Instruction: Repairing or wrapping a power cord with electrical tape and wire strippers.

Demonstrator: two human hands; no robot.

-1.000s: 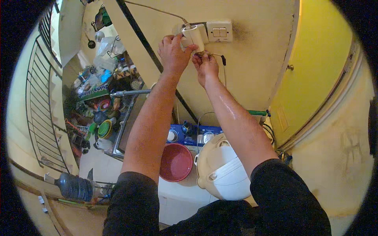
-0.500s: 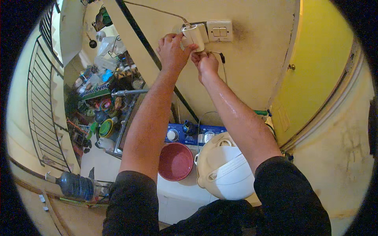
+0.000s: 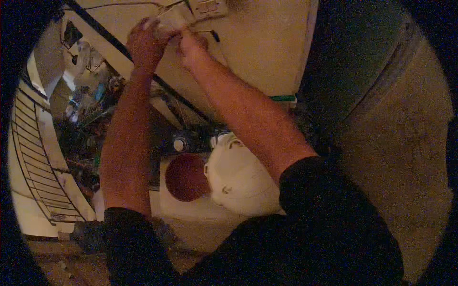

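Both my arms reach up to the wall, where a white boxy electrical adapter (image 3: 175, 19) sits beside a white switch plate (image 3: 211, 7). My left hand (image 3: 145, 46) is closed around the adapter's left side. Just below the adapter, the fingers of my right hand (image 3: 194, 46) are pinched together; dimness and blur hide what they grip. A small black cable end (image 3: 215, 36) juts out to the right of that hand.
Below my arms stand a dark red basin (image 3: 186, 177) and a large white rounded plastic lid (image 3: 243, 178) on a white washing machine with a control knob (image 3: 179, 144). A dark slanted bar (image 3: 100, 29) crosses the wall. Stair railings (image 3: 40, 157) rise at left; a door (image 3: 353, 62) stands right.
The scene has turned from bright to dim. The view has shifted, so the adapter and both hands appear higher and further left. Both hands remain at the adapter.
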